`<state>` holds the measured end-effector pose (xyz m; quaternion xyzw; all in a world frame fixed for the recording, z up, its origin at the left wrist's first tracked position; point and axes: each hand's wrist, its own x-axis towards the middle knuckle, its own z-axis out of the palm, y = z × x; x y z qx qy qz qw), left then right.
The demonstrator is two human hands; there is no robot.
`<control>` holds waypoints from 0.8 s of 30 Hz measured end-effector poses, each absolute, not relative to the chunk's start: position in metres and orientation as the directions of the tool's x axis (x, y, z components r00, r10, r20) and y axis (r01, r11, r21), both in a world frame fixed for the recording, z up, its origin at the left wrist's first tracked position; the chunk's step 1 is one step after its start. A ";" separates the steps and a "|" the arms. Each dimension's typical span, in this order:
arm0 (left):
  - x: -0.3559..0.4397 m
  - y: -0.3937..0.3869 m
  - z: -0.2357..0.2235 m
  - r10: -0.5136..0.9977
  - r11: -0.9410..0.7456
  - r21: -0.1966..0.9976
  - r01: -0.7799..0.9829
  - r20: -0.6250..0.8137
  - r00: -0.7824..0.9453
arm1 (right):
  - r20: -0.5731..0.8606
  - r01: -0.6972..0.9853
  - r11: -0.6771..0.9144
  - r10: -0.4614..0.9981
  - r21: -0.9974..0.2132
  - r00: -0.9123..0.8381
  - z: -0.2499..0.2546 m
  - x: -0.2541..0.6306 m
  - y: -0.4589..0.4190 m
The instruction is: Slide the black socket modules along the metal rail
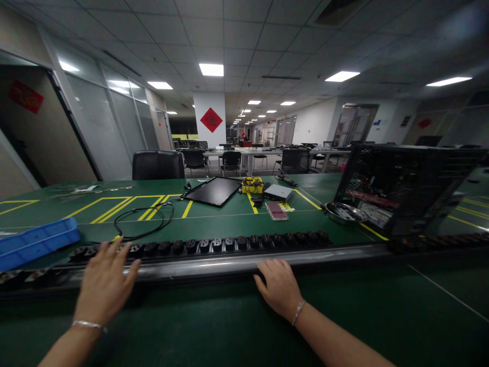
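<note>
A: Where's the thing they're working at?

B: Right under the hands. A long socket strip (pixel 214 267), lying on the green table (pixel 214 326), long axis running side to side, across the person's front. Metal-grey face toward us, a row of black sockets (pixel 216 246) along its far side. Ends not made out.

A: Left hand?

B: The left hand (pixel 105 283) lies over the strip's left part. Fingers spread wide, pointing away across the strip toward the sockets, thumb out to the right. Nothing gripped that I can see. Whether the palm presses down, cannot tell.

A: And the right hand (pixel 280 288)?

B: On the near edge of the strip, well apart from the left. Fingers loosely curled over the grey face, thumb to the left. Can't tell whether they grip.

A: Which is nearer the strip, then?

B: Neither by much; both are at it. The left reaches farther over, the right is only at the edge.

A: Neighbours?

B: Blue tray (pixel 38 243) left of the left hand; black cable loop (pixel 162 224) beyond the sockets. Metal bowl (pixel 340 219) and black computer case (pixel 401 178) off to the right.
</note>
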<state>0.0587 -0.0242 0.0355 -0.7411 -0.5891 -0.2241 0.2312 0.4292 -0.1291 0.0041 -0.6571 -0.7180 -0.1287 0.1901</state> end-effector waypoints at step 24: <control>0.235 -0.089 0.000 0.728 -0.670 0.025 0.742 0.222 0.649 | 0.772 0.640 -0.688 0.182 -0.342 0.609 -0.016 0.751 -0.175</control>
